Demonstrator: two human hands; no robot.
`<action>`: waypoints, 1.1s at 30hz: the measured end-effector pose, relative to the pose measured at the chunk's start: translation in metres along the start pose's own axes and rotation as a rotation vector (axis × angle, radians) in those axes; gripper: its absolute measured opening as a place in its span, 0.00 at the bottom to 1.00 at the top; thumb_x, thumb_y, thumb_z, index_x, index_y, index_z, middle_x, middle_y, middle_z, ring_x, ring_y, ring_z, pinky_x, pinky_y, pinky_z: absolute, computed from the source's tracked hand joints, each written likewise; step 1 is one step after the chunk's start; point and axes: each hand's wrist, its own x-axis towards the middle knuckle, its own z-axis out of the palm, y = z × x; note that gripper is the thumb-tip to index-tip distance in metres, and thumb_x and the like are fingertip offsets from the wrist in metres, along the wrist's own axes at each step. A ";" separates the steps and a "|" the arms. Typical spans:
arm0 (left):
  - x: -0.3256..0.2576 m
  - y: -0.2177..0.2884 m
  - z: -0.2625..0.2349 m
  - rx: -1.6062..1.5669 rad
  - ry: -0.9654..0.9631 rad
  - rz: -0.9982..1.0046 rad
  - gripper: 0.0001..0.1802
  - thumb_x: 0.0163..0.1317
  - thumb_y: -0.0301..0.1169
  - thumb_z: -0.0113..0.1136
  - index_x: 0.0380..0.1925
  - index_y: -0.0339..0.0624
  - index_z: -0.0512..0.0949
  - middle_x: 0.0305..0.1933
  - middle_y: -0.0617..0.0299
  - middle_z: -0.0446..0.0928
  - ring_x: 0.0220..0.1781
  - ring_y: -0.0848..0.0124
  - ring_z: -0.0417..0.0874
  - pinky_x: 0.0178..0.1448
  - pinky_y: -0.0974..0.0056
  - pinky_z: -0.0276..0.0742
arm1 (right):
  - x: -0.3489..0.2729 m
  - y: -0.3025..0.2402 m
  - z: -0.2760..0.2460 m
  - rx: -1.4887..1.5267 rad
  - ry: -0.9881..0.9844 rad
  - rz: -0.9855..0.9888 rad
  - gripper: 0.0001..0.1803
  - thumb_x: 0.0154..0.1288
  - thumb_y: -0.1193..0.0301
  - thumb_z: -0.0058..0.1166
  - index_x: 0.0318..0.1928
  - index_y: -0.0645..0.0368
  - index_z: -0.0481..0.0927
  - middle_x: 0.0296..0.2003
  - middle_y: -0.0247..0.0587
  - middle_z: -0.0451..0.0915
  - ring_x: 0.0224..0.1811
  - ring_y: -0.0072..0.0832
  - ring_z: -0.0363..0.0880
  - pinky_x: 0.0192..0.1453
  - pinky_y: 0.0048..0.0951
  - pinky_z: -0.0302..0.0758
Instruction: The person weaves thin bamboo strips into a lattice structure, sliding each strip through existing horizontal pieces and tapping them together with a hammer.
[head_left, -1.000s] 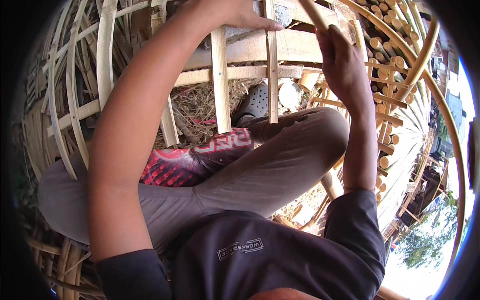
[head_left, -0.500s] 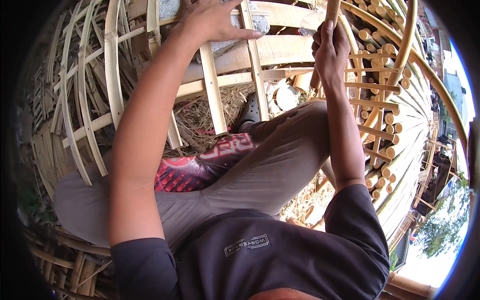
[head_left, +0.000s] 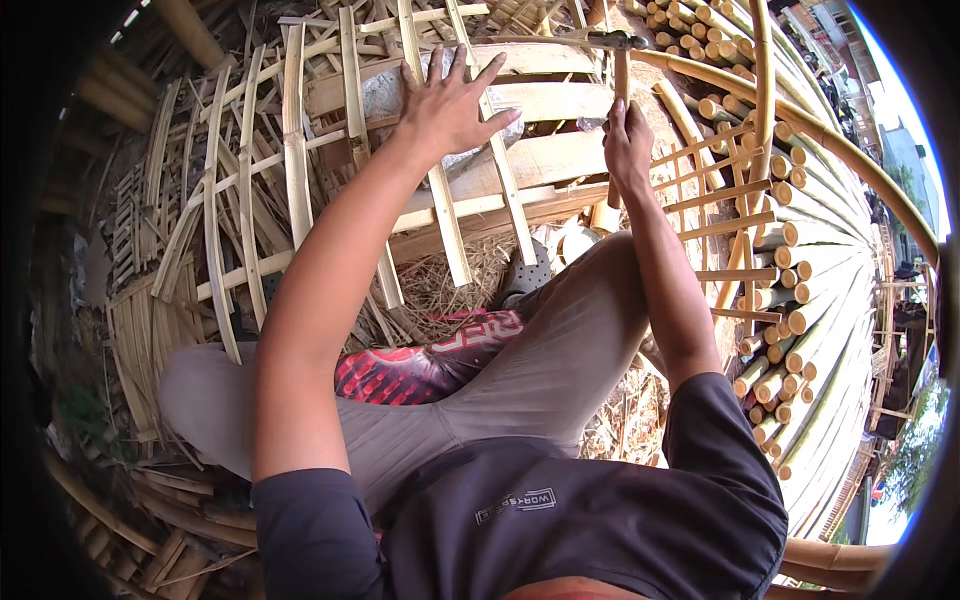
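Head view: on the left and in the middle is a frame of thin bamboo strips. A grey stone shows under its far part. Next is the left hand, fingers spread wide over the strips, holding nothing; I cannot tell if it presses down. Right of it, the right hand is wrapped around a hammer, its head on the far side. A hit too far left could hurt those spread fingers, and a hard one could split a thin strip. Farther right, a small stick rack could get bumped if the right arm swings wide.
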 end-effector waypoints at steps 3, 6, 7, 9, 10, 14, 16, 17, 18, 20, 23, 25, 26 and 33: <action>-0.029 -0.006 -0.033 -0.041 0.087 0.072 0.42 0.66 0.63 0.48 0.75 0.58 0.57 0.75 0.45 0.60 0.77 0.49 0.59 0.76 0.37 0.56 | -0.003 -0.001 -0.004 0.006 -0.014 -0.015 0.21 0.79 0.60 0.42 0.34 0.67 0.72 0.21 0.55 0.75 0.22 0.43 0.74 0.31 0.45 0.69; -0.076 -0.031 -0.086 -0.066 0.038 0.158 0.34 0.65 0.52 0.58 0.65 0.43 0.72 0.61 0.43 0.76 0.64 0.49 0.76 0.69 0.47 0.70 | -0.009 -0.010 -0.011 0.008 -0.017 -0.018 0.21 0.79 0.60 0.42 0.35 0.67 0.71 0.21 0.56 0.75 0.22 0.43 0.72 0.31 0.44 0.69; -0.091 -0.035 -0.095 -0.137 0.005 0.163 0.31 0.64 0.48 0.61 0.60 0.38 0.76 0.55 0.43 0.81 0.58 0.49 0.81 0.64 0.50 0.74 | -0.010 -0.004 -0.014 0.002 -0.020 -0.008 0.21 0.79 0.60 0.42 0.35 0.67 0.71 0.21 0.56 0.75 0.22 0.42 0.72 0.31 0.44 0.69; -0.127 -0.052 -0.104 -0.221 -0.061 0.071 0.29 0.64 0.47 0.62 0.57 0.37 0.78 0.51 0.41 0.82 0.55 0.46 0.82 0.61 0.50 0.76 | -0.010 -0.004 -0.019 -0.013 -0.030 -0.010 0.21 0.79 0.60 0.43 0.35 0.67 0.71 0.21 0.55 0.75 0.22 0.41 0.72 0.30 0.44 0.69; -0.145 -0.062 -0.106 -0.221 -0.073 0.028 0.29 0.64 0.47 0.62 0.57 0.37 0.78 0.51 0.41 0.81 0.54 0.46 0.82 0.61 0.49 0.76 | -0.009 -0.005 -0.018 -0.001 -0.041 -0.005 0.21 0.79 0.60 0.43 0.35 0.67 0.72 0.21 0.55 0.75 0.22 0.40 0.72 0.30 0.43 0.69; -0.190 -0.080 -0.097 -0.217 -0.130 -0.128 0.28 0.63 0.45 0.64 0.56 0.36 0.78 0.50 0.41 0.81 0.53 0.46 0.82 0.59 0.49 0.77 | -0.008 -0.004 -0.008 0.020 -0.083 -0.035 0.21 0.79 0.60 0.43 0.35 0.69 0.71 0.22 0.57 0.75 0.23 0.40 0.71 0.32 0.44 0.69; -0.199 -0.085 -0.095 -0.218 -0.112 -0.126 0.27 0.62 0.43 0.64 0.56 0.35 0.78 0.49 0.41 0.82 0.53 0.46 0.82 0.59 0.49 0.77 | -0.005 -0.001 -0.002 -0.031 -0.105 -0.080 0.20 0.80 0.58 0.43 0.34 0.62 0.72 0.20 0.31 0.68 0.21 0.18 0.63 0.26 0.27 0.63; -0.205 -0.088 -0.093 -0.219 -0.089 -0.096 0.27 0.62 0.43 0.65 0.55 0.35 0.78 0.49 0.41 0.82 0.53 0.47 0.82 0.58 0.49 0.77 | -0.007 -0.006 0.002 -0.027 -0.126 -0.104 0.20 0.80 0.58 0.43 0.34 0.62 0.72 0.20 0.32 0.68 0.21 0.18 0.63 0.26 0.27 0.63; -0.208 -0.087 -0.092 -0.216 -0.070 -0.062 0.27 0.62 0.42 0.65 0.55 0.35 0.78 0.48 0.42 0.82 0.53 0.47 0.82 0.58 0.49 0.77 | -0.011 -0.018 0.001 -0.039 -0.146 -0.087 0.21 0.80 0.58 0.43 0.34 0.62 0.73 0.20 0.32 0.68 0.21 0.18 0.63 0.25 0.28 0.63; -0.219 -0.083 -0.096 -0.224 -0.152 0.020 0.30 0.63 0.43 0.64 0.61 0.38 0.74 0.56 0.45 0.79 0.61 0.49 0.77 0.67 0.51 0.70 | -0.015 -0.018 0.000 0.020 -0.166 -0.068 0.19 0.80 0.58 0.43 0.34 0.60 0.72 0.19 0.28 0.65 0.20 0.16 0.61 0.24 0.24 0.60; -0.248 -0.081 -0.109 -0.224 -0.298 0.025 0.34 0.64 0.45 0.62 0.67 0.40 0.69 0.64 0.46 0.73 0.69 0.51 0.70 0.75 0.50 0.61 | -0.026 -0.054 -0.008 0.357 -0.312 0.139 0.16 0.80 0.60 0.44 0.35 0.57 0.71 0.21 0.24 0.68 0.18 0.09 0.60 0.19 0.16 0.56; -0.260 -0.086 -0.107 -0.289 -0.355 0.030 0.35 0.65 0.46 0.60 0.68 0.40 0.67 0.67 0.46 0.71 0.72 0.51 0.67 0.77 0.50 0.58 | -0.025 -0.088 -0.022 0.505 -0.409 0.219 0.14 0.79 0.61 0.46 0.37 0.55 0.71 0.19 0.20 0.64 0.16 0.07 0.55 0.17 0.15 0.50; -0.262 -0.090 -0.105 -0.282 -0.354 0.023 0.35 0.66 0.45 0.60 0.68 0.40 0.67 0.67 0.46 0.71 0.71 0.51 0.67 0.77 0.50 0.58 | -0.025 -0.105 -0.023 0.532 -0.438 0.268 0.13 0.79 0.61 0.46 0.37 0.54 0.71 0.19 0.19 0.63 0.16 0.06 0.54 0.17 0.15 0.49; -0.258 -0.088 -0.100 -0.220 -0.396 0.066 0.33 0.62 0.41 0.64 0.66 0.39 0.70 0.63 0.47 0.73 0.70 0.52 0.67 0.76 0.44 0.59 | -0.022 -0.113 0.006 0.723 -0.365 0.241 0.11 0.78 0.63 0.49 0.38 0.55 0.69 0.19 0.18 0.58 0.15 0.08 0.52 0.17 0.15 0.48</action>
